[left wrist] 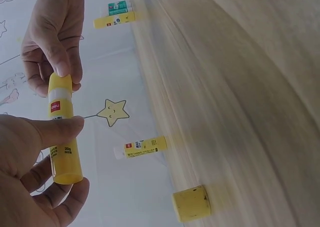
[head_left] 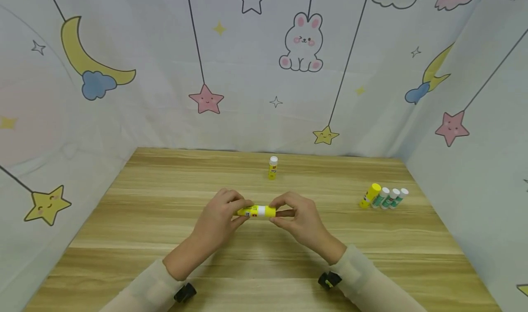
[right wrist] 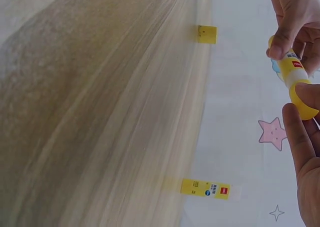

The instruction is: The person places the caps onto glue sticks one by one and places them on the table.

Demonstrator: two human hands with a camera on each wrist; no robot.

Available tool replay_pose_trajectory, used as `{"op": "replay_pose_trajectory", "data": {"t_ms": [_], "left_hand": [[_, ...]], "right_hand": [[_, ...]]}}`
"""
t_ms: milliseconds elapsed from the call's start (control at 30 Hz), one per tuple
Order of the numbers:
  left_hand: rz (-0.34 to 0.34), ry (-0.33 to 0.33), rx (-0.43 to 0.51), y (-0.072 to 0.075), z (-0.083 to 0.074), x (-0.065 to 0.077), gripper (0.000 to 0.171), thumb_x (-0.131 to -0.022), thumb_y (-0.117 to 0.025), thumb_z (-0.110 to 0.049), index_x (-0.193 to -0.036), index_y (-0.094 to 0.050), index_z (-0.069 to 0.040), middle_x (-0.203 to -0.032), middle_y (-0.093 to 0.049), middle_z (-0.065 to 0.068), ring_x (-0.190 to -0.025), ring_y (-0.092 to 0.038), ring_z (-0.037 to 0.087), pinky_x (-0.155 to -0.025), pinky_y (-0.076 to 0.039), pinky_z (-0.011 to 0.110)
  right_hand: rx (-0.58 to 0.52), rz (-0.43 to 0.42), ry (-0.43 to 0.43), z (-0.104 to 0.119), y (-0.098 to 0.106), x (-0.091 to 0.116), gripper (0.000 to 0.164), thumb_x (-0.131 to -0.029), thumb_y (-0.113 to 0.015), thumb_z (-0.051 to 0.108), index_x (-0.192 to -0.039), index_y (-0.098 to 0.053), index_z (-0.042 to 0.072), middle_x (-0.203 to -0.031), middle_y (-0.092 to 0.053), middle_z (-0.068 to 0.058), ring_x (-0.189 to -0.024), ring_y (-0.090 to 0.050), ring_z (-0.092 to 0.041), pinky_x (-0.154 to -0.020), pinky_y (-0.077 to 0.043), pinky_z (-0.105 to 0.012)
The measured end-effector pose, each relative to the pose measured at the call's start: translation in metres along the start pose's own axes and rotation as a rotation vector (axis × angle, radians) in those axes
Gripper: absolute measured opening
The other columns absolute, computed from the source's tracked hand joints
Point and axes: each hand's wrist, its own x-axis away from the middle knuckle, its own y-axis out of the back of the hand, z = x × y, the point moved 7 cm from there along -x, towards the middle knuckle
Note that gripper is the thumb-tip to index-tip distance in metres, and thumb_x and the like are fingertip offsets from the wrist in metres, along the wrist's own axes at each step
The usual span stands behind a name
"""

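A yellow glue stick (head_left: 256, 211) with a white band lies level above the table between both hands. My left hand (head_left: 219, 213) holds its body between thumb and fingers. At the other end, my right hand (head_left: 304, 220) pinches the yellow end piece beside the white band. The left wrist view shows the red label on the glue stick (left wrist: 65, 159) and its rounded lower end below the left thumb. On the table stands a loose yellow cap (left wrist: 192, 203), also in the right wrist view; in the head view I cannot see it.
Another yellow glue stick (head_left: 272, 170) with a white top stands upright at the back middle of the wooden table (head_left: 198, 170). To the right, a larger yellow glue stick (head_left: 370, 196) stands beside several green-and-white sticks (head_left: 389, 199). Printed cloth (head_left: 247, 128) hangs behind and at the sides.
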Motion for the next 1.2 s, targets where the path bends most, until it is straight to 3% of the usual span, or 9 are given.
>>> {"op": "replay_pose_trajectory", "data": {"t_ms": [967, 1200], "left_hand": [[0.006, -0.042, -0.004, -0.001, -0.009, -0.003, 0.03, -0.07, -0.083, -0.019, -0.098, -0.072, -0.019, -0.091, -0.056, -0.008, -0.082, -0.048, 0.009, -0.067, -0.046, 0.02], [-0.018, -0.055, 0.022, -0.001, -0.011, -0.006, 0.03, -0.071, -0.083, -0.018, -0.098, -0.071, -0.017, -0.085, -0.05, -0.008, -0.079, -0.045, 0.008, -0.065, -0.044, 0.019]], "right_hand": [[0.013, -0.009, 0.015, 0.001, -0.004, 0.001, 0.026, -0.076, -0.076, 0.006, -0.099, -0.066, 0.014, -0.1, -0.063, 0.005, -0.092, -0.062, -0.014, -0.07, -0.055, -0.027], [0.036, -0.063, 0.04, 0.033, 0.001, -0.004, 0.025, -0.071, -0.075, -0.006, -0.094, -0.066, 0.001, -0.095, -0.065, -0.01, -0.088, -0.065, -0.023, -0.068, -0.055, -0.028]]}}
